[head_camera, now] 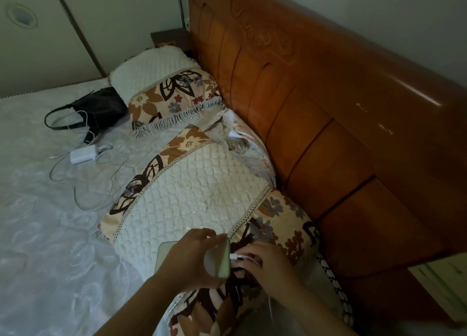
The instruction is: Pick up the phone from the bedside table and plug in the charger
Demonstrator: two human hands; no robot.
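A pale green phone [221, 260] is held over the near pillow, gripped across its middle by my left hand [189, 257]. My right hand [267, 265] pinches the white charger plug [236, 256], whose tip touches the phone's right end. The white cable [271, 308] runs down from under my right hand. I cannot tell whether the plug is fully seated. A corner of the bedside table [444, 280] shows at the right edge.
Two floral-and-white pillows [197, 191] [161, 88] lie along the wooden headboard [328, 108]. On the white bedsheet [38, 222] farther left sit a black handbag [96, 108] and a white power adapter [84, 153] with loose cables.
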